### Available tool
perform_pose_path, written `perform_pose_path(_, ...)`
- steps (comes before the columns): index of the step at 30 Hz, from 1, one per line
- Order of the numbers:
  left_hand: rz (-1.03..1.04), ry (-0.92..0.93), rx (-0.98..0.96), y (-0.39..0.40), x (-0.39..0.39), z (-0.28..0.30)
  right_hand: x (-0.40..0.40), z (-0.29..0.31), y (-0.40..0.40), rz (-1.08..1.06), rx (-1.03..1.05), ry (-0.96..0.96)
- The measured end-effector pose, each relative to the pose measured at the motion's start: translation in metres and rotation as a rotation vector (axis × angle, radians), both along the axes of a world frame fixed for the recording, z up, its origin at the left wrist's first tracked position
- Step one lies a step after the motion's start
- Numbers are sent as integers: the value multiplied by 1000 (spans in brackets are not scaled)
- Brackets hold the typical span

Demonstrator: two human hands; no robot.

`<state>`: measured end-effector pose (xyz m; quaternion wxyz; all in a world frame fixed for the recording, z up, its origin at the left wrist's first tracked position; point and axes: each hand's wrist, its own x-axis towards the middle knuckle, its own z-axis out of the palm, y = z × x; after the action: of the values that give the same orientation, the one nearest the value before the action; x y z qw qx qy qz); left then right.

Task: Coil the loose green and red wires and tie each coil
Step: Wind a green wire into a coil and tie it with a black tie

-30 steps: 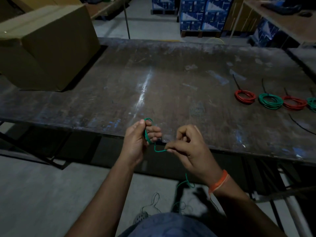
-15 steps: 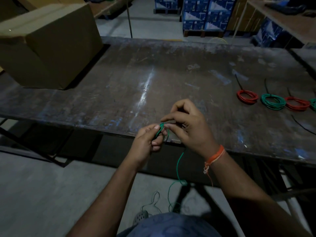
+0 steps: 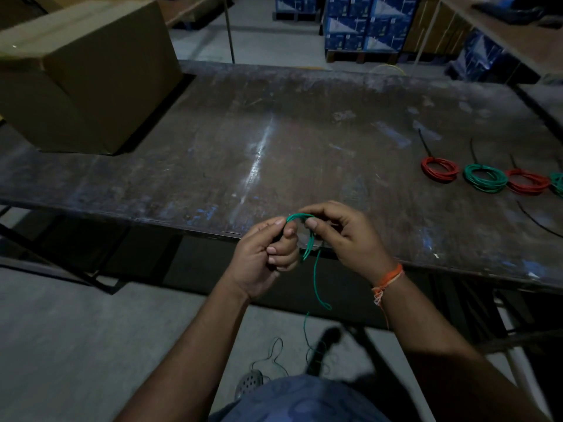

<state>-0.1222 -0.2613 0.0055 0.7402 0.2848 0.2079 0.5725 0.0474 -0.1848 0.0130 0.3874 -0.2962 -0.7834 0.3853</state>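
At lower centre, we pinch the green wire (image 3: 305, 236) in both hands: the left hand (image 3: 265, 257) curls around the small starting loops to keep them together, the right hand (image 3: 344, 236) guides another turn, its slack dangling floorward. Tied coils (image 3: 484, 177) wait at right on the table (image 3: 274, 132).

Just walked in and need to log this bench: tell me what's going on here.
A person stands at the near edge of a worn table, winding a loose green wire into a small coil. The left hand pinches the loops; the right hand pinches the wire at the top, and the rest trails to the floor. Finished red and green coils lie in a row at the table's right. A cardboard box sits at the far left.
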Motion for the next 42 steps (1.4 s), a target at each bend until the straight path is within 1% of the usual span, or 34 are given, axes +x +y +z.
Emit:
perform_pose_path(2, -19, -58, 3, -1, 1, 2, 0, -7, -6, 39, -113, 22)
perform_pose_path(3, -29, -84, 0, -1, 3, 2, 0, -10, -9, 39, -130, 30)
perform_pose_path(5, -38, -110, -12, -2, 6, 2, -1, -14, -12, -18, -52, -11)
perform_pose_path(8, -30, -68, -17, -3, 9, 1, -4, -18, -13, -109, 97, -129)
perform_pose_path(11, -44, -35, -22, -2, 8, 1, -7, -19, -16, -165, 140, -169)
perform_pose_path(15, -78, -25, -23, -2, 4, 2, -8, -20, -17, -189, 93, -174)
perform_pose_path(19, -108, 4, -23, -2, 1, 2, -11, -21, -19, -179, 86, -185)
perform_pose_path(22, -118, -1, -35, -2, -1, 0, -12, -22, -22, -151, 55, -159)
perform_pose_path(24, -128, -33, -43, -2, -1, -1, -12, -24, -25, -119, 0, -124)
perform_pose_path(27, -158, -133, -57, -2, 1, -6, -14, -27, -28, -93, -104, -64)
perform_pose_path(29, -162, -143, -77, -3, 1, -9, -14, -31, -29, -105, -130, -43)
perform_pose_path(31, -155, -90, -90, -3, 0, -9, -12, -34, -31, -128, -111, -60)
perform_pose_path(38, -64, 264, -70, -6, 4, -12, 0, -44, -32, -201, -4, -172)
perform_pose_path(42, -22, 478, -32, -9, 5, -13, 5, -51, -36, -215, -17, -194)
